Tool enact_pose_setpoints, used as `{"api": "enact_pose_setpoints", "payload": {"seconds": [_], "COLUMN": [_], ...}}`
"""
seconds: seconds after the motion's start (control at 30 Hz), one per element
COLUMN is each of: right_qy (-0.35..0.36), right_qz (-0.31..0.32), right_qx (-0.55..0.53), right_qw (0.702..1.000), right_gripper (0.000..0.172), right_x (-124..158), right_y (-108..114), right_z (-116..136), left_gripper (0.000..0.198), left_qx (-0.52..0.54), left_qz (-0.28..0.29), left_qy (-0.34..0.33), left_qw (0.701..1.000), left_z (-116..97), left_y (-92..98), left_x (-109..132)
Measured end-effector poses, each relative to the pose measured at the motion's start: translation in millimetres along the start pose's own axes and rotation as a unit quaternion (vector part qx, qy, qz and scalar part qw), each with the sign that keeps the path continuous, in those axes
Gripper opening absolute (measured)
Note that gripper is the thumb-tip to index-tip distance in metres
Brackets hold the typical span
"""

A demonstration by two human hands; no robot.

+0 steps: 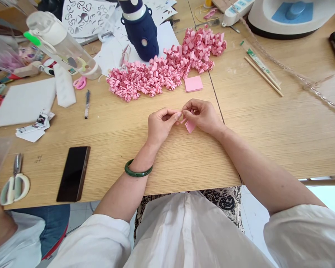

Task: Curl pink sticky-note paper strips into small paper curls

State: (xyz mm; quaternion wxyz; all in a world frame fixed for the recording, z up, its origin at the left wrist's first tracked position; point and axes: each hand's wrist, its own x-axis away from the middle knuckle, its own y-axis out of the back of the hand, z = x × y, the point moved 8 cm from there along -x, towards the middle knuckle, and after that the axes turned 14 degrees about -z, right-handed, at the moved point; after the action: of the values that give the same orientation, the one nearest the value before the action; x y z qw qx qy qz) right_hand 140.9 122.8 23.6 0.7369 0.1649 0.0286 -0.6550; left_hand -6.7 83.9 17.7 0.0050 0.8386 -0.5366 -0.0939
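Note:
Both my hands meet over the middle of the wooden table (268, 123). My left hand (161, 124) and my right hand (201, 115) pinch a small pink paper piece (190, 126) between their fingertips, with its cut strips near the thumbs. A green bangle (138, 171) circles my left wrist. Just beyond my hands lies a small stack of flat pink paper squares (193, 83). Behind that spreads a long heap of curled pink paper pieces (167, 69).
A black phone (74, 173) and pale-handled scissors (14, 184) lie at the near left. A pen (87, 104), white sheets, a clear bottle (61, 44) and a dark blue bottle (141, 29) stand further back. Chopsticks (264, 74) lie at the right. Another person's shoulder shows at the bottom left.

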Motion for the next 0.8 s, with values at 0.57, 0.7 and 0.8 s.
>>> {"api": "enact_pose_setpoints", "payload": {"seconds": [0.57,0.7,0.8], "right_qy": [-0.001,-0.006,-0.010], "right_qz": [-0.005,-0.003,0.004], "right_qx": [0.009,0.007,0.001], "right_qw": [1.000,1.000,1.000], "right_gripper": [0.008,0.008,0.008], "right_x": [0.7,0.4,1.0], "right_y": [0.9,1.2,0.4], "right_z": [1.6,0.2,1.2], "left_gripper": [0.016,0.017,0.016], "left_qx": [-0.024,-0.024,-0.026], "left_qz": [0.007,0.003,0.000], "left_qy": [-0.015,-0.022,-0.016], "left_qw": [1.000,0.999,1.000], "left_z": [-1.9,-0.5,1.8], "left_y": [0.9,1.7,1.7], "left_x": [0.6,0.4,0.1]}}
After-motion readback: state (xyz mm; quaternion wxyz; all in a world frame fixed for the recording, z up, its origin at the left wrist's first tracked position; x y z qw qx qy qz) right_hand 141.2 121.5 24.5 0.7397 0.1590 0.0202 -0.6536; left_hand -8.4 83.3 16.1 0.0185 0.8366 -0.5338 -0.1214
